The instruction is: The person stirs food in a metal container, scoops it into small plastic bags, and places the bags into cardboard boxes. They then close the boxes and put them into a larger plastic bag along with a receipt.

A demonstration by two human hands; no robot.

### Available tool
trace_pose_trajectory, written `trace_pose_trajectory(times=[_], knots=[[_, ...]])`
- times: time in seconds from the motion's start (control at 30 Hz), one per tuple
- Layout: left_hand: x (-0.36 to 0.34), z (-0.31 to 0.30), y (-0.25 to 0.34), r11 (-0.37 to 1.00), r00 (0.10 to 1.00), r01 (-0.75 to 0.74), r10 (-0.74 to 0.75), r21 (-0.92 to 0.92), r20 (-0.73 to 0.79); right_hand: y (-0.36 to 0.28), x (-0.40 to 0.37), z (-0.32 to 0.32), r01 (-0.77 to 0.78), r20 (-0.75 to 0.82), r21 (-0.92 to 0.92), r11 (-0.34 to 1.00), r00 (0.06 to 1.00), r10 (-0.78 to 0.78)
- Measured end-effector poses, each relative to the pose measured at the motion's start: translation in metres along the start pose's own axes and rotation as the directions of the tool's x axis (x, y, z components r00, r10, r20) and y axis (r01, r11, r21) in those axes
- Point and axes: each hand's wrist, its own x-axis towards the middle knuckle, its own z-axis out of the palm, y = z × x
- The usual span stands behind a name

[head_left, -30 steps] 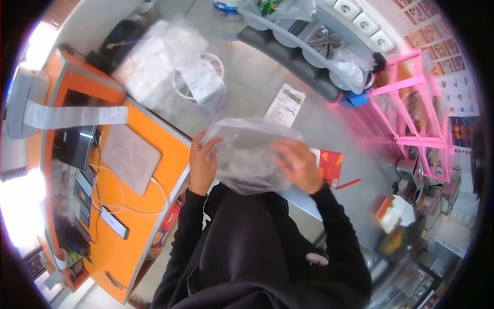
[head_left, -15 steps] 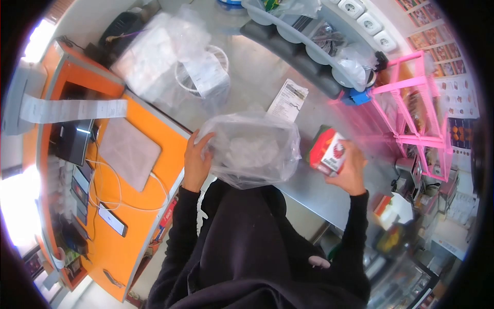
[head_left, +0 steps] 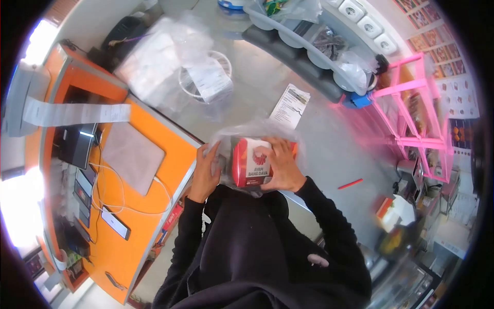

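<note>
A red and white food box (head_left: pixel 252 167) printed "AYAM BANG DAVA" is at the mouth of a clear plastic bag (head_left: pixel 226 135) on the steel counter's front edge. My right hand (head_left: pixel 284 167) grips the box from its right side, thumb below and fingers over the top. On the bag's left side, my left hand (head_left: pixel 207 171) pinches the plastic rim. How deep the box sits inside the bag is hard to tell. Just behind the bag lies a printed receipt (head_left: pixel 289 106).
Filled plastic bags (head_left: pixel 159 62) with a receipt stand at the back left. A grey divided bin (head_left: pixel 309 49) and a pink rack (head_left: pixel 411 113) line the back right. On the counter lies a red stick (head_left: pixel 350 184). The orange desk (head_left: pixel 123 252) holds a laptop (head_left: pixel 133 154) and phone (head_left: pixel 115 222).
My right hand has carried the box leftward from above the counter to the bag's mouth. The red stick on the counter now shows. My left hand stays on the bag's left rim.
</note>
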Motion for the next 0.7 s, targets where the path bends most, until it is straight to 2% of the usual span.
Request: trace_pose_trajectory(times=[0.03, 0.07, 0.1, 0.17, 0.2, 0.27, 0.3, 0.33, 0.43, 0.47, 0.57, 0.6, 0.63, 0.67, 0.7], knots=[[-0.002, 0.001, 0.002, 1.000, 0.999, 0.012, -0.012, 0.021, 0.033, 0.002, -0.001, 0.001, -0.015, 0.065, -0.121, 0.993, 0.998, 0.023], [-0.005, 0.003, 0.006, 0.999, 0.997, 0.020, -0.023, 0.043, 0.074, 0.002, 0.000, 0.003, -0.077, 0.133, -0.147, 0.986, 0.986, 0.097], [-0.005, 0.004, 0.012, 0.998, 0.993, 0.022, -0.029, 0.066, 0.115, 0.001, -0.001, 0.004, -0.060, 0.099, -0.150, 0.987, 0.992, 0.076], [-0.007, -0.002, 0.028, 0.990, 0.993, -0.101, 0.094, 0.100, 0.071, 0.002, -0.001, 0.006, -0.024, 0.023, -0.160, 0.987, 0.999, 0.028], [-0.008, -0.010, 0.038, 0.979, 0.986, -0.164, 0.158, 0.120, 0.055, -0.002, -0.001, -0.008, 0.000, -0.026, -0.070, 0.998, 1.000, -0.002], [-0.009, -0.027, 0.062, 0.995, 0.994, -0.088, 0.085, -0.040, -0.072, 0.000, -0.023, -0.024, -0.161, -0.271, -0.031, 0.987, 0.951, 0.146], [-0.008, -0.035, 0.075, 0.990, 0.991, -0.057, 0.040, -0.128, -0.127, 0.001, -0.034, -0.030, -0.238, -0.386, -0.002, 0.971, 0.896, 0.219], [-0.008, -0.041, 0.088, 0.986, 0.979, -0.060, 0.028, -0.156, -0.201, 0.002, -0.040, -0.035, -0.349, -0.502, -0.070, 0.934, 0.822, 0.269], [-0.007, -0.052, 0.103, 0.968, 0.936, -0.218, 0.173, -0.121, -0.306, 0.039, -0.080, -0.017, -0.524, -0.279, 0.186, 0.831, 0.783, 0.556], [-0.004, -0.057, 0.115, 0.960, 0.902, -0.279, 0.251, -0.028, -0.351, 0.054, -0.094, -0.009, -0.560, -0.073, 0.506, 0.656, 0.730, 0.680], [0.003, -0.072, 0.134, 0.896, 0.821, -0.438, 0.433, 0.075, -0.371, 0.031, -0.100, -0.050, -0.565, -0.090, 0.502, 0.655, 0.719, 0.689], [0.006, -0.078, 0.141, 0.886, 0.819, -0.462, 0.441, 0.033, -0.367, 0.000, -0.094, -0.075, -0.550, -0.142, 0.622, 0.558, 0.621, 0.771], [0.007, -0.085, 0.146, 0.882, 0.815, -0.471, 0.438, 0.007, -0.379, -0.005, -0.103, -0.098, -0.619, -0.266, 0.293, 0.728, 0.679, 0.684], [0.008, -0.090, 0.150, 0.878, 0.834, -0.474, 0.425, -0.063, -0.352, -0.012, -0.114, -0.118, -0.655, -0.307, 0.228, 0.721, 0.654, 0.691], [0.010, -0.095, 0.155, 0.875, 0.847, -0.469, 0.407, -0.118, -0.343, -0.038, -0.115, -0.141, -0.549, -0.294, 0.511, 0.661, 0.611, 0.735]])
